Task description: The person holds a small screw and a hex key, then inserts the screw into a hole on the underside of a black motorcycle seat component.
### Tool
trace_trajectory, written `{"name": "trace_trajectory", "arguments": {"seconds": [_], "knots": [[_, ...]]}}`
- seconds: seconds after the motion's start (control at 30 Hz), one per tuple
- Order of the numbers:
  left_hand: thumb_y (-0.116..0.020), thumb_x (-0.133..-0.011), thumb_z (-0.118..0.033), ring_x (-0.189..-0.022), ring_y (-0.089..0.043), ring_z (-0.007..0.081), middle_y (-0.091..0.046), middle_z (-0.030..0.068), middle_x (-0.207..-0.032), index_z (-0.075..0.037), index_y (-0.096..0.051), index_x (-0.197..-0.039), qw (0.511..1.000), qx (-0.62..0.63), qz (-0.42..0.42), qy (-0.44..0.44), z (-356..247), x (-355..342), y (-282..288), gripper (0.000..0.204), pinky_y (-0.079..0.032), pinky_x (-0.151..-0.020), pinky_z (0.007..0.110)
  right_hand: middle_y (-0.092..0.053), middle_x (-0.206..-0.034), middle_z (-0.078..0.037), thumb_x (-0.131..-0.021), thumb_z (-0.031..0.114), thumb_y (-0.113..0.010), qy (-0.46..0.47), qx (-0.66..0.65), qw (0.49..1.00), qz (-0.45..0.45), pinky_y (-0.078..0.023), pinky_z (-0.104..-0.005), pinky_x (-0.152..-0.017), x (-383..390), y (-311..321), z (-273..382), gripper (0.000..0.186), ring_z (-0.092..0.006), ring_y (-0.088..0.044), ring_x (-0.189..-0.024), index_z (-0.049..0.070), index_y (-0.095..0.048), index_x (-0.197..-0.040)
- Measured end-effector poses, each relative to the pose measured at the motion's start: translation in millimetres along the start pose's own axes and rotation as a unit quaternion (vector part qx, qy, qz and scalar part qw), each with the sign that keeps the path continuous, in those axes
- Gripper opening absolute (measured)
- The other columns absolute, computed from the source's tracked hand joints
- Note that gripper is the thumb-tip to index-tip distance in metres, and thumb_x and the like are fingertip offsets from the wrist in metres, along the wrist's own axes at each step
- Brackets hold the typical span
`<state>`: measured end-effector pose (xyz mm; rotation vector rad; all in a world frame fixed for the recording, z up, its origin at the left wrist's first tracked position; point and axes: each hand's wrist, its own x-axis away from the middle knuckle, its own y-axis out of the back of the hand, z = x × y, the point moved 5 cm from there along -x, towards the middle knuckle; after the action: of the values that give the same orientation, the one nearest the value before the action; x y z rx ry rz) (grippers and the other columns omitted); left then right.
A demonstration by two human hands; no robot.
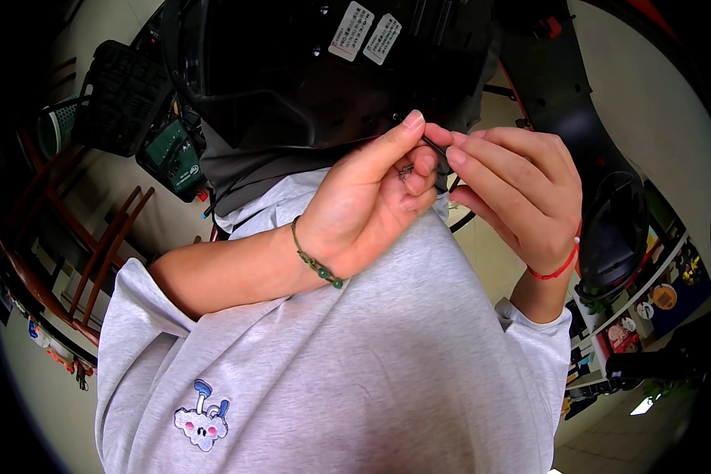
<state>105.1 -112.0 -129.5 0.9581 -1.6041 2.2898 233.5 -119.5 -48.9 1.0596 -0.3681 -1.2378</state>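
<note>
My left hand (371,182), a green beaded bracelet at its wrist, is closed with thumb and forefinger pinching a thin black rod-like piece (434,145). From the other side, the fingertips of my right hand (521,178) grip the same piece; a red cord circles that wrist. What kind of piece it is I cannot tell. Small metallic bits (406,171) show among the curled fingers of my left hand, too small to name. Just beyond both hands lies a large glossy black plastic housing (268,110) with two white labels.
At the left, an open black tool case (122,99) and a green case (171,160) sit near a brown wooden chair (110,253). A long black seat-like part (549,79) with an orange edge stands at the right. Beyond my right elbow is a shelf (648,308) of assorted goods.
</note>
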Motion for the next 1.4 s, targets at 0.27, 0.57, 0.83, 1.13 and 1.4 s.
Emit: {"name": "trace_trajectory", "arguments": {"seconds": [0.27, 0.57, 0.83, 1.13, 1.4], "knots": [[-0.043, -0.102, -0.029, -0.062, -0.043, 0.0042, -0.052, -0.0031, -0.073, -0.003, -0.062, -0.105, 1.000, -0.016, 0.003, -0.006, 0.4, -0.9, 2.2, 0.032, -0.038, -0.053, 0.018, -0.068, -0.086, -0.006, -0.068, 0.019, -0.076, -0.001, 0.007, 0.999, -0.038, -0.043, -0.0280, -0.053, 5.4, -5.6, -0.2, 0.029, -0.0189, -0.062, -0.070, 0.004, -0.069, -0.092], [-0.043, -0.102, -0.026, -0.064, -0.042, 0.0038, -0.051, -0.0033, -0.077, -0.001, -0.059, -0.111, 1.000, -0.022, -0.016, 0.014, 0.7, 0.9, -0.1, 0.031, -0.038, -0.057, 0.018, -0.056, -0.057, -0.001, -0.080, 0.010, -0.069, -0.217, -0.037, 0.969, -0.114, -0.034, -0.0252, -0.044, 5.7, -18.4, 1.2, 0.011, -0.0127, -0.048, -0.045, 0.004, -0.062, -0.073], [-0.053, -0.098, -0.026, -0.065, -0.046, 0.0024, -0.055, -0.0037, -0.076, -0.002, -0.060, -0.107, 1.000, -0.024, 0.008, 0.018, -0.4, 1.0, 6.0, 0.026, -0.039, -0.058, 0.017, -0.060, -0.062, -0.004, -0.093, 0.015, -0.057, -0.554, -0.508, 0.648, -0.122, -0.041, -0.0204, -0.048, 28.8, -39.7, -6.2, 0.022, -0.0072, -0.054, -0.055, 0.000, -0.063, -0.080], [-0.053, -0.098, -0.027, -0.065, -0.047, 0.0014, -0.056, -0.0043, -0.075, -0.002, -0.061, -0.106, 0.999, -0.028, 0.008, 0.019, -0.5, 0.9, 3.0, 0.027, -0.039, -0.057, 0.017, -0.062, -0.075, -0.004, -0.068, 0.019, -0.080, -0.097, 0.057, 0.989, -0.097, -0.040, -0.0270, -0.050, 10.2, -8.4, -4.9, 0.028, -0.0185, -0.058, -0.061, 0.006, -0.067, -0.088], [-0.049, -0.100, -0.026, -0.063, -0.045, 0.0036, -0.054, -0.0038, -0.073, -0.002, -0.060, -0.109, 0.999, -0.032, -0.008, 0.022, -0.8, -0.1, 2.5, 0.028, -0.040, -0.058, 0.018, -0.059, -0.060, -0.004, -0.083, 0.008, -0.067, -0.294, -0.108, 0.948, -0.054, -0.036, -0.0259, -0.043, 15.8, -22.0, 1.7, 0.018, -0.0129, -0.050, -0.045, 0.004, -0.061, -0.066]]}}
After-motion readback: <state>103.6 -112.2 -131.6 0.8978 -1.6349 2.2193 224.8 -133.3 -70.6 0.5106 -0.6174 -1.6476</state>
